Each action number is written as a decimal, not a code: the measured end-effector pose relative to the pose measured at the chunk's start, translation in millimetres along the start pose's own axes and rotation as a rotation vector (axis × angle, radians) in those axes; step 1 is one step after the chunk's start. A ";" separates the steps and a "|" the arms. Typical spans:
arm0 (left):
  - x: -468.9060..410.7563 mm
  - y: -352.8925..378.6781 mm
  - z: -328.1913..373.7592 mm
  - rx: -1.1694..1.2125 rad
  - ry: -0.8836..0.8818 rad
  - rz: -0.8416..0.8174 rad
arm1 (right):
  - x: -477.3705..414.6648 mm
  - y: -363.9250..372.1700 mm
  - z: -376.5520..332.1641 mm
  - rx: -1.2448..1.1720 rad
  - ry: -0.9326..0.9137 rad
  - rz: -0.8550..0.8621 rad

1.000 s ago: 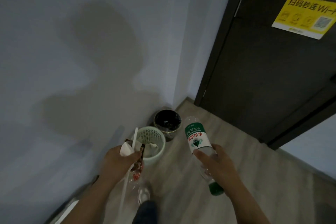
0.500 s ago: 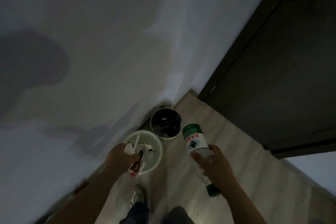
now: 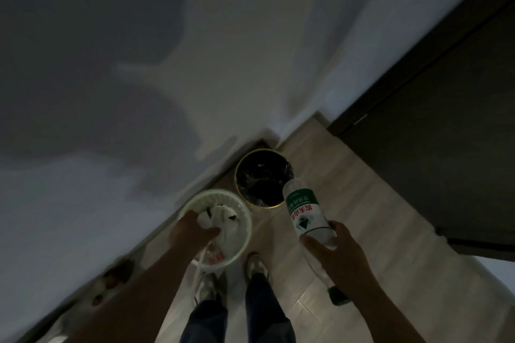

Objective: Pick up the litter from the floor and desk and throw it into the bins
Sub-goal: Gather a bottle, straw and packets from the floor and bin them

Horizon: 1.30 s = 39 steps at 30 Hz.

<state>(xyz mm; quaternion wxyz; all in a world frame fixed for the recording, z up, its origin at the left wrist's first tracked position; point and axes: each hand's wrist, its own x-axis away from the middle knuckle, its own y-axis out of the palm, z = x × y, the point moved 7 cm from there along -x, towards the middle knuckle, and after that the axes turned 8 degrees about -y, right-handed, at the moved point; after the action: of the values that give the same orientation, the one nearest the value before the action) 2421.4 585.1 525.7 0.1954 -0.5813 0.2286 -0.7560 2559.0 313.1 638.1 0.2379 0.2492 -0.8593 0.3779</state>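
Note:
My left hand (image 3: 192, 232) grips a bunch of litter (image 3: 220, 220): crumpled white paper, a clear wrapper with red print and a white straw. It hovers right over the pale green slotted bin (image 3: 245, 234). My right hand (image 3: 334, 250) holds a clear plastic water bottle (image 3: 305, 214) with a green and white label, base forward and green cap toward me. The bottle's base reaches over the near rim of the black-lined round bin (image 3: 242, 167).
Both bins stand on the light wood floor (image 3: 334, 184) against the white wall (image 3: 223, 64), near a corner. A dark door (image 3: 446, 147) fills the right side. My two shoes (image 3: 255, 264) are just behind the green bin.
I have stepped closer and look more steeply down. My left hand has moved forward with the litter over the green bin. The bottle has come nearer the black bin.

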 end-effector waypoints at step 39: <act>116.7 -29.9 28.2 -0.183 0.222 0.108 | -47.6 24.6 -84.8 0.649 -0.457 -0.363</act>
<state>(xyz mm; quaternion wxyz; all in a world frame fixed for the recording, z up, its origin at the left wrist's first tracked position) 2418.9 540.8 641.3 0.1555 -0.4962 0.3477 -0.7802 2599.1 404.6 647.6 0.0134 0.5356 -0.6686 0.5157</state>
